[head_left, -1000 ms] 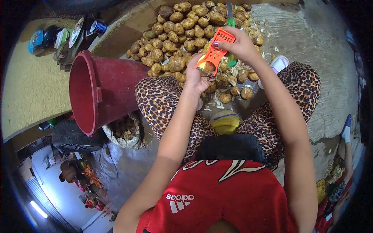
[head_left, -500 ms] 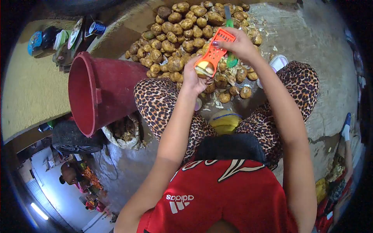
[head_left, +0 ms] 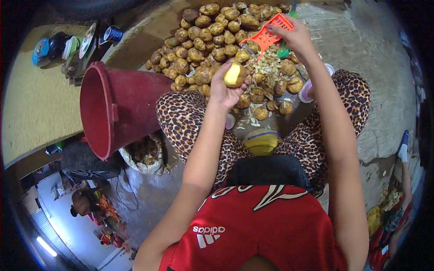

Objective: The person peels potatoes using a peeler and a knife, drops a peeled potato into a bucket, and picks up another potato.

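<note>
My left hand point(head_left: 226, 92) is closed around a potato point(head_left: 235, 76), which has a bare pale-yellow strip on its upper side and brown skin elsewhere. My right hand point(head_left: 296, 38) grips an orange peeler point(head_left: 267, 37) with slots and holes in its flat body. Apart from the potato, the peeler is up and to its right. A green tool point(head_left: 283, 50) shows behind the peeler and beyond my right fingers; most of it is hidden. Below both hands, a large heap of unpeeled potatoes point(head_left: 194, 54) lies on the floor, with pale peelings point(head_left: 267, 65) scattered at its right side.
A big dark-red bucket point(head_left: 135, 97) lies tipped at the left, beside an open white sack point(head_left: 151, 162). Between my knees is a yellow container point(head_left: 262, 142). Bowls and a blue cup point(head_left: 113, 34) sit on the ledge. Other people point(head_left: 83, 203) are at the lower left.
The orange peeler has moved off the potato, up and right, with my right hand. The green tool has shifted with it. My left hand has turned, exposing the potato's peeled strip.
</note>
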`<state>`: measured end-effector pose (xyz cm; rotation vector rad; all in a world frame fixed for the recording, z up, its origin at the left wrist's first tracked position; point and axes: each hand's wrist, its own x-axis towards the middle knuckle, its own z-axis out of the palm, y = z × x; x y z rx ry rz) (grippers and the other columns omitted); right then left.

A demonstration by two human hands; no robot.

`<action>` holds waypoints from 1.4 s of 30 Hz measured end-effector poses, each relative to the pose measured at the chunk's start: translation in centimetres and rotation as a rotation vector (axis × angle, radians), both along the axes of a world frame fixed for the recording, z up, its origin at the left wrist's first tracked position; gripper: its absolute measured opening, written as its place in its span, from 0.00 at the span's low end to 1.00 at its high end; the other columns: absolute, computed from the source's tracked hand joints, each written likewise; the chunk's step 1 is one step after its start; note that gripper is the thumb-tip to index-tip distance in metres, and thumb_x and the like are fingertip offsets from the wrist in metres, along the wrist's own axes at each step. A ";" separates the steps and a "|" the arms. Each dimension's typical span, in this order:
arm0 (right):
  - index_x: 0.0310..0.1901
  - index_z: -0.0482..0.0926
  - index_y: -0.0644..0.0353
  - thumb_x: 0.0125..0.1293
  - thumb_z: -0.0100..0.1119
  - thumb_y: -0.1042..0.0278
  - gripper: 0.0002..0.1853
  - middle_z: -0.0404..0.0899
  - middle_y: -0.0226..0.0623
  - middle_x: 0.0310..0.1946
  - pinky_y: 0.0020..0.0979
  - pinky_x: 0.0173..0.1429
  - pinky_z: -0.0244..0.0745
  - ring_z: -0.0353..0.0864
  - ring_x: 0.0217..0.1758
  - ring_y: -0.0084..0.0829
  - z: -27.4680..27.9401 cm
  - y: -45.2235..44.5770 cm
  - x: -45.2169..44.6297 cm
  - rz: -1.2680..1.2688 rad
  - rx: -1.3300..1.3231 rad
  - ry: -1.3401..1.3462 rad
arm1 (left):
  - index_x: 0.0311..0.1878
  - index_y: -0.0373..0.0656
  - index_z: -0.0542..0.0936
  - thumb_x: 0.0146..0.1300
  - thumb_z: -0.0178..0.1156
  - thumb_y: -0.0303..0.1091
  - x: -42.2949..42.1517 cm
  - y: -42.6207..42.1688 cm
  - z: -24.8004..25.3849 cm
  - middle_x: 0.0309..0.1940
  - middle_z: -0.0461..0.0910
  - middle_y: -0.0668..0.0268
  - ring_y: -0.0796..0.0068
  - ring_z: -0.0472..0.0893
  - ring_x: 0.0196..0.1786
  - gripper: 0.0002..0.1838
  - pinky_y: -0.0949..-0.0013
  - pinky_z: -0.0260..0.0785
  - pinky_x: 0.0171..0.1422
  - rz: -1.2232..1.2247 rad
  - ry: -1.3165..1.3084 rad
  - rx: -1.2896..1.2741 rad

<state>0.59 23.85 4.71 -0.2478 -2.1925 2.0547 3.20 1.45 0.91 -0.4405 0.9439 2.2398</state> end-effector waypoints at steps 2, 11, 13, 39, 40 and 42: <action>0.36 0.75 0.61 0.54 0.64 0.64 0.12 0.76 0.26 0.25 0.20 0.27 0.71 0.74 0.27 0.17 0.3 -1.4 0.7 0.093 -0.091 -0.009 | 0.43 0.38 0.72 0.61 0.46 0.50 -0.4 -0.5 -1.1 0.34 0.78 0.56 0.67 0.79 0.30 0.22 0.68 0.75 0.30 0.007 -0.037 0.093; 0.51 0.69 0.69 0.54 0.62 0.70 0.23 0.78 0.32 0.35 0.23 0.44 0.74 0.77 0.37 0.19 -2.9 -4.8 1.5 0.243 0.078 -0.003 | 0.48 0.38 0.71 0.64 0.41 0.50 0.0 0.5 0.3 0.39 0.78 0.57 0.64 0.80 0.35 0.24 0.66 0.77 0.36 0.119 -0.073 0.090; 0.51 0.70 0.68 0.54 0.63 0.69 0.23 0.78 0.32 0.35 0.23 0.44 0.74 0.77 0.38 0.19 -2.6 -5.2 1.7 0.221 0.075 -0.019 | 0.47 0.38 0.72 0.64 0.41 0.51 0.1 0.3 0.1 0.38 0.78 0.59 0.66 0.80 0.34 0.24 0.66 0.76 0.34 0.119 -0.041 0.043; 0.43 0.75 0.63 0.55 0.61 0.66 0.15 0.79 0.31 0.28 0.22 0.31 0.73 0.77 0.30 0.20 -0.5 -1.3 0.5 0.028 0.496 0.175 | 0.39 0.39 0.72 0.64 0.42 0.51 -0.1 0.5 -0.5 0.25 0.76 0.60 0.65 0.76 0.24 0.22 0.68 0.66 0.25 0.064 0.096 -0.093; 0.44 0.74 0.63 0.55 0.62 0.67 0.16 0.79 0.31 0.28 0.22 0.33 0.73 0.77 0.30 0.20 -0.2 -1.5 0.5 -0.017 0.767 0.250 | 0.40 0.39 0.72 0.64 0.41 0.51 -0.1 0.4 -0.7 0.25 0.76 0.60 0.65 0.76 0.24 0.22 0.68 0.66 0.26 0.063 0.087 -0.088; 0.41 0.75 0.62 0.54 0.63 0.67 0.14 0.79 0.30 0.29 0.24 0.36 0.74 0.78 0.32 0.21 0.5 -1.2 0.7 0.055 0.356 0.045 | 0.40 0.39 0.72 0.65 0.41 0.52 -0.1 0.2 -0.8 0.26 0.76 0.61 0.66 0.76 0.25 0.23 0.68 0.66 0.26 0.064 0.070 -0.082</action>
